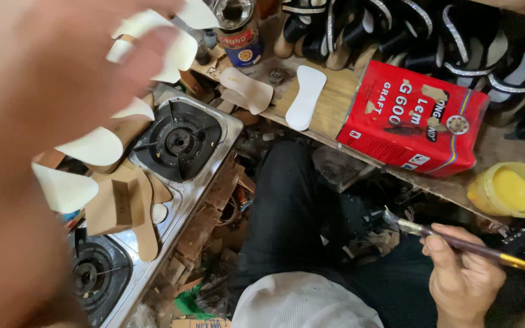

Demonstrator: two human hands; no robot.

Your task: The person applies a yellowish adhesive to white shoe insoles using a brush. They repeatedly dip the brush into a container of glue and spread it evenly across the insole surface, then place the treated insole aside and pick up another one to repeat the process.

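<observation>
1. The left hand (50, 121) is bare, with no glove, ring or watch showing; it is large and blurred, close to the camera.
2. The right hand (463, 276) is bare too, nails short.
3. Black trousers (287, 206) cover the legs.
4. A white shirt hem (305, 304) shows at the bottom edge.
</observation>
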